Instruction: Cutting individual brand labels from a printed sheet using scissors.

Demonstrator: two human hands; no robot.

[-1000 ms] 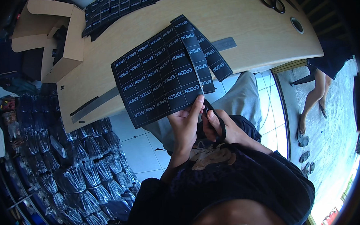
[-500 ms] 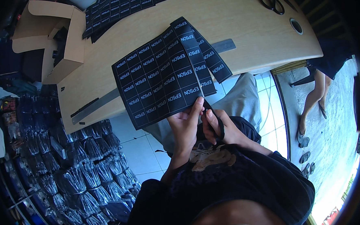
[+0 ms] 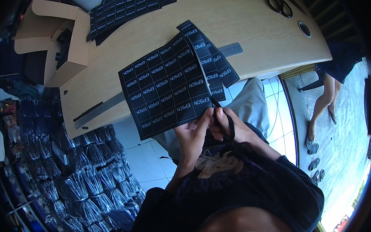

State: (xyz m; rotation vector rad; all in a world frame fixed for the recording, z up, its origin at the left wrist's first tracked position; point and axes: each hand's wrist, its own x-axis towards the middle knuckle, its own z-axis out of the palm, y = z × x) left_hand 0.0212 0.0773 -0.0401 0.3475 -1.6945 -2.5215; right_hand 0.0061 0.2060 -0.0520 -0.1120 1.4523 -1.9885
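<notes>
- Just above the fingertips of both hands, a black sheet of printed labels (image 3: pixel 165 85) stands lifted off the wooden table (image 3: pixel 248 24), its lower edge nearest the person's chest.
- The left hand (image 3: pixel 191 139) has its fingers closed on the sheet's lower right corner, thumb on top, probably to keep the sheet taut and steady.
- The right hand (image 3: pixel 230 128) has its fingers curled through the black handles of a pair of scissors (image 3: pixel 223 120), whose tips meet the sheet's edge right beside the left thumb; this looks like a cutting grip.
- Beyond the right fingertips, narrow strips of labels (image 3: pixel 209 56) hang off the sheet's right side, still overlapping it.
- Further from the fingers, a metal ruler (image 3: pixel 109 104) lies along the table's near edge, another stack of label sheets (image 3: pixel 125 8) lies at the far side beside an open cardboard box (image 3: pixel 70 36), and a second pair of scissors (image 3: pixel 279 2) rests far right.
- The scissor blades are mostly hidden behind the hands, so I cannot tell whether they are parted or closed.
- Bundles of dark bagged goods (image 3: pixel 76 184) on the left are too dim to identify.
</notes>
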